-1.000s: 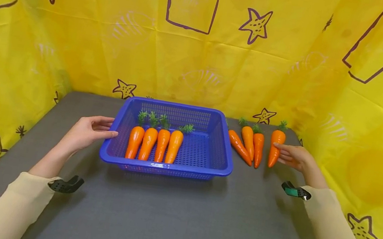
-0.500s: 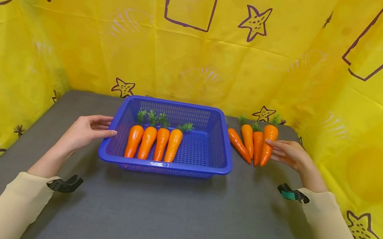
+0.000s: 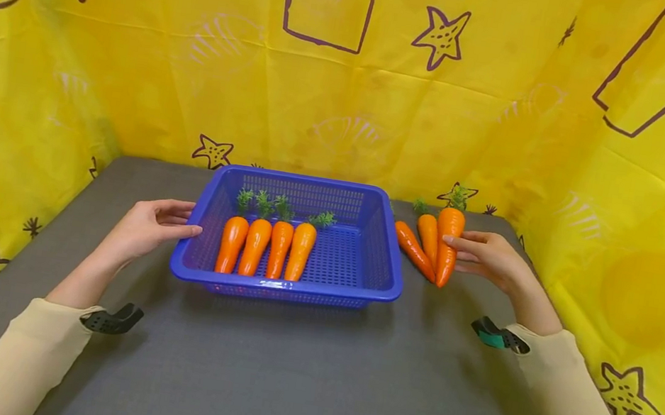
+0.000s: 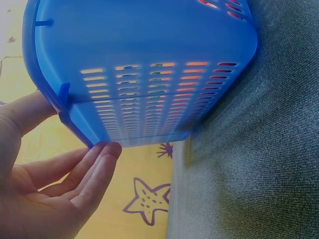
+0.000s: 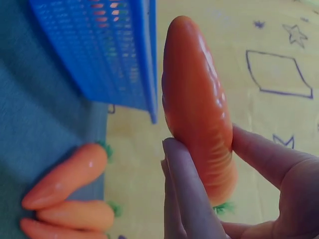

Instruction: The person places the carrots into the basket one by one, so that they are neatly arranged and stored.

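Note:
My left hand (image 3: 145, 231) grips the left rim of a blue plastic basket (image 3: 352, 292), thumb over the edge and fingers against the outer wall. Several orange carrots (image 3: 256, 246) with green tops lie side by side in the basket's left half. To the right of the basket, my right hand (image 3: 489, 259) pinches a carrot (image 3: 450, 232) between thumb and fingers. In the right wrist view this held carrot (image 5: 194, 94) is raised off the table, its tip near the basket rim. Below it lie loose carrots (image 5: 67, 177), one of them hidden behind it in the head view.
A grey cloth-covered table (image 3: 281, 379) carries everything. Yellow patterned sheeting (image 3: 346, 116) walls in the back and both sides. The loose carrots (image 3: 413, 250) lie close to the basket's right wall. A dark band (image 3: 112, 319) sits at the left cuff.
My right hand has lifted its carrot and carried it left, over the loose carrots toward the basket. The left hand stays on the rim, and the basket has not moved.

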Motion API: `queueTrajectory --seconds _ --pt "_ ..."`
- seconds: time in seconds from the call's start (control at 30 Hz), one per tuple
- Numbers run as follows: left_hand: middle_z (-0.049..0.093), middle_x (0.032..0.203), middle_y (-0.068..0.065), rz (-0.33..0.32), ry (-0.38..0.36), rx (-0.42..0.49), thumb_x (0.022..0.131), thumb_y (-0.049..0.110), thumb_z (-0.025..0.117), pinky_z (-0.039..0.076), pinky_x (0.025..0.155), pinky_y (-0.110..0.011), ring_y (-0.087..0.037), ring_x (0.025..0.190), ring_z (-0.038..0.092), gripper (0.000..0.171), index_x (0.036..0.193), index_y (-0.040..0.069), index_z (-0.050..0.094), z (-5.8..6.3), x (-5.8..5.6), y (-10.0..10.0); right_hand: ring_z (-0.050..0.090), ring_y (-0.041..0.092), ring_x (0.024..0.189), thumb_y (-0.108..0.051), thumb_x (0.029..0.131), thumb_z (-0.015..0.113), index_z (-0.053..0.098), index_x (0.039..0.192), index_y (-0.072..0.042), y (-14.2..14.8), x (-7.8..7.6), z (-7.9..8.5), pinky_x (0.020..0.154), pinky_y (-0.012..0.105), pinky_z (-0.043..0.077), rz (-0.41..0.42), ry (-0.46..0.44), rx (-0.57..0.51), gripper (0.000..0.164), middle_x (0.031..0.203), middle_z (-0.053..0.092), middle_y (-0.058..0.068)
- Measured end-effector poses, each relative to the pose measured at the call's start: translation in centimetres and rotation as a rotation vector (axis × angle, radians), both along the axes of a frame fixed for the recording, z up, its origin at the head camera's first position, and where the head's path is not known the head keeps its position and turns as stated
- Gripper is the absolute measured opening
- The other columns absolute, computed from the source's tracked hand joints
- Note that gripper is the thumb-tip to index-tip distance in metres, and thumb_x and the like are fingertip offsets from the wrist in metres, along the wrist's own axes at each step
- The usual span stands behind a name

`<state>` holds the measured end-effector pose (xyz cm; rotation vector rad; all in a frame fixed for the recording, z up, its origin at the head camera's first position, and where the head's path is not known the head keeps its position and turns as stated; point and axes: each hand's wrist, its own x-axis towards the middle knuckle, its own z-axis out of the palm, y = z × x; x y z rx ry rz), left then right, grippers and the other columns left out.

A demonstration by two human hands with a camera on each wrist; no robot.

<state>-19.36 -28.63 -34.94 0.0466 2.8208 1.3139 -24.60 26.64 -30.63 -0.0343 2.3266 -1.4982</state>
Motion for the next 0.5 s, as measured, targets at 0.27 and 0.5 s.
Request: queueTrajectory --seconds 0.27,0.5 --pt "0.054 0.131 -0.023 0.000 0.004 0.004 0.083 0.047 0.068 0.046 0.095 -0.053 -0.039 0.115 0.056 0.073 0.137 0.003 0.046 0.0 0.0 -0.1 0.063 0.009 0.092 -0.033 0.094 0.058 0.015 0.147 0.010 -2.4 -0.5 1.0 0.092 0.037 0.052 0.052 -0.017 -0.034 0.080 0.117 0.054 0.010" --pt "0.055 0.130 -0.024 0.001 0.000 -0.009 0.083 0.047 0.069 0.047 0.094 -0.053 -0.039 0.114 0.057 0.073 0.136 0.002 0.047 0.1 0.0 0.0 0.062 0.015 0.093 -0.033 0.093 0.059 0.018 0.146 0.009 -4.4 -0.9 1.7 0.087 0.033 0.055 0.072 -0.036 -0.055 0.079 0.110 0.057 0.006"
